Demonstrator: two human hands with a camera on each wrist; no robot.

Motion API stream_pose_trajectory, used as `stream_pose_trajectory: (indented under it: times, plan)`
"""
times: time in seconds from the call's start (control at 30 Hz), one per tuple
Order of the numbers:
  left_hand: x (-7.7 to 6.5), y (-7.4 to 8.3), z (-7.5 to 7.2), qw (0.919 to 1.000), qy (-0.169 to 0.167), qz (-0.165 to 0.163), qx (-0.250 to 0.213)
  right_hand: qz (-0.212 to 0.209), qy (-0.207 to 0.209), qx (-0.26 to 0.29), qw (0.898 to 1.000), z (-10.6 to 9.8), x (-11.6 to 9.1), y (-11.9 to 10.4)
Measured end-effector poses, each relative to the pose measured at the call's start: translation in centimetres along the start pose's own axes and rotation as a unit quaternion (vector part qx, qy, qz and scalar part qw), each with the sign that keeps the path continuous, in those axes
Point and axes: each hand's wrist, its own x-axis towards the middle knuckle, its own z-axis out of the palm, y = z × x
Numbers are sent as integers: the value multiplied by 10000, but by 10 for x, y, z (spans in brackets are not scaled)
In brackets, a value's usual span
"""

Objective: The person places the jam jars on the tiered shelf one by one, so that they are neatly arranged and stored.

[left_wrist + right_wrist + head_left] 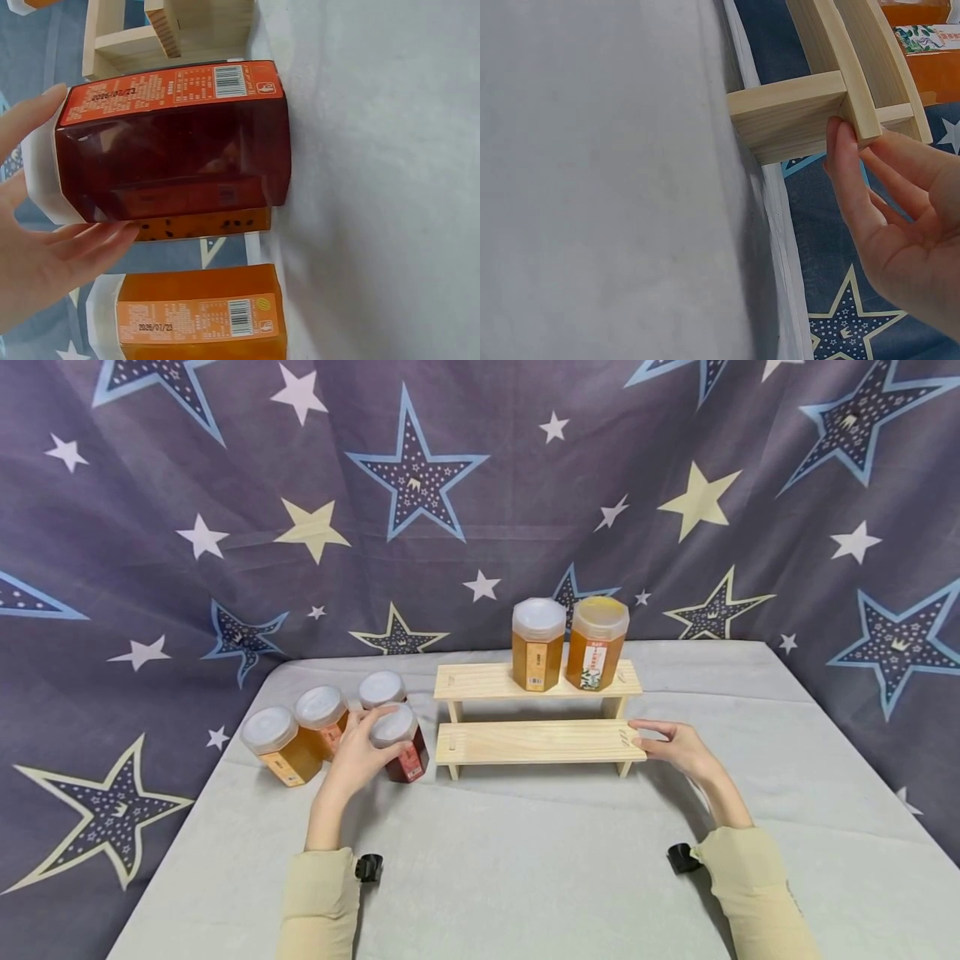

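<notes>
My left hand [357, 757] grips a dark red jar [172, 154] around its white lid, thumb on one side and fingers on the other. That jar stands upright on the cloth, left of a two-step wooden rack [536, 743]. Close around the hand are an orange jar [322, 714], an amber jar [288, 760] and a jar with a white lid [381, 687] partly hidden behind the dark red one. At the rack's right end my right hand [678, 750] pinches the edge of the lower step [855, 97] between thumb and fingers.
Two amber honey jars, one with a white lid [538, 647] and one with a yellowish lid [597, 647], stand on the rack's upper step [472, 681]. A pale cloth [525, 860] covers the table. Behind it hangs a dark star-patterned curtain [487, 527].
</notes>
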Motion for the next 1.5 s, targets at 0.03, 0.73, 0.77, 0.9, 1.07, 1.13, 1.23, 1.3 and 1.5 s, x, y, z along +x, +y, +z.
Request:
stream_pose_trajectory:
  times: [0.03, 0.73, 0.77, 0.9, 1.07, 1.13, 1.23, 1.3, 1.5]
  plan:
    - [0, -1, 0, 10000, 14, 17, -22, 5, -2, 15, 10000, 0, 0, 0]
    - [3, -14, 6, 9984, 418, 342, -171, 21, 15, -7, 10000, 0, -2, -2]
    - [3, -14, 6, 9982, 444, 373, -167, 7, 4, -11, 10000, 0, -2, -2]
    - [3, -14, 6, 9970, 606, 446, -181, -67, 9, -4, 10000, 1, -2, -1]
    - [3, -15, 8, 9952, 844, 459, -194, -38, 34, 16, 10000, 1, 0, 0]
    - [3, -15, 8, 9947, 913, 435, -179, -60, 11, 8, 10000, 1, 0, 1]
    - [3, -14, 8, 9941, 1005, 375, -157, -48, 17, 73, 10000, 1, 1, 2]
    - [2, -12, 8, 9931, 1108, 340, -191, -55, -10, 91, 9999, 1, 1, 2]
    - [0, -5, 5, 9857, 1601, 453, -285, -90, -9, 96, 9999, 0, 1, 3]
